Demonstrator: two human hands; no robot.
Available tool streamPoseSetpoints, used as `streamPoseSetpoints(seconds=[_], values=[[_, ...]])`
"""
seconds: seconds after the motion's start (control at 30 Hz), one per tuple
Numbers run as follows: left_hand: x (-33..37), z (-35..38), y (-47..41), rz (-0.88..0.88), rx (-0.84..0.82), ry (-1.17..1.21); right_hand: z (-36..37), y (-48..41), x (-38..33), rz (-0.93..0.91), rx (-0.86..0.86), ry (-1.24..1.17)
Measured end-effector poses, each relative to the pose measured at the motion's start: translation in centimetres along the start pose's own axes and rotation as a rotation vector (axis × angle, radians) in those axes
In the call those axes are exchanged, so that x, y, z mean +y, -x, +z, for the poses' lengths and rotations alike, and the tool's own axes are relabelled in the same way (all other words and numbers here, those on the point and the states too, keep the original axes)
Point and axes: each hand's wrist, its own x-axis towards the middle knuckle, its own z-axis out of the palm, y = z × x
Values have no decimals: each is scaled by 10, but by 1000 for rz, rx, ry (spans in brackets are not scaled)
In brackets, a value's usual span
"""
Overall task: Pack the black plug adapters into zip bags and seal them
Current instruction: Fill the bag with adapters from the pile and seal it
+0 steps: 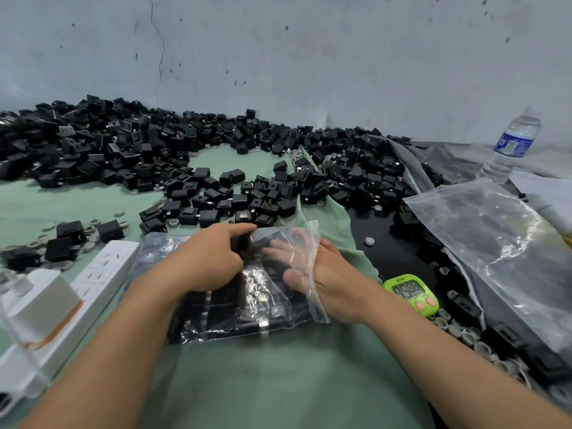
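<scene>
Filling seems to be the step in hand, and near its close. The table (278,382) wears a green cloth, and the loose adapters (123,156) lie heaped beyond the fingers from far left to far right, the nearest just past the fingertips. Spare bags (495,243) lie stacked to the right of the fingers, well apart.

The bag (232,314) being packed lies flat under both hands, dark with rows of adapters, its mouth turned right and not yet sealed. The left hand (210,261) rests on top, its fingers (238,230) curled down and gripping the bag near the mouth; whether they also pinch an adapter I cannot tell. The right hand (328,274) is inside the mouth, its fingers (278,252) spread and fairly straight, seen through the plastic and pressing on the load.

Next, I judge, the right hand must come out, the two lips be brought together clear of any adapter, and the zip pinched along its length.

Room is tight sideways. A power strip (102,274) lies just beside the bag, left of the fingers, and a timer (411,294) sits near the right wrist. Bare cloth on the near side gives the freest space.
</scene>
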Motion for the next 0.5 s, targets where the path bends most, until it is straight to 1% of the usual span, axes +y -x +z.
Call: streamPoseSetpoints(seconds=[0.07,0.17,0.33,0.43,0.5], values=[[-2,-2,2,-5,-13,4,0,-4,-1,19,17,25],[-1,-4,5,-5,27,-6,1,-4,-3,35,124,-40],[0,-6,0,-57,216,-41,0,-7,-5,33,101,-152],[1,-5,0,-44,279,9,-4,-11,-5,34,92,-206],[2,-7,1,-39,358,23,-5,-12,-4,10,116,-228]])
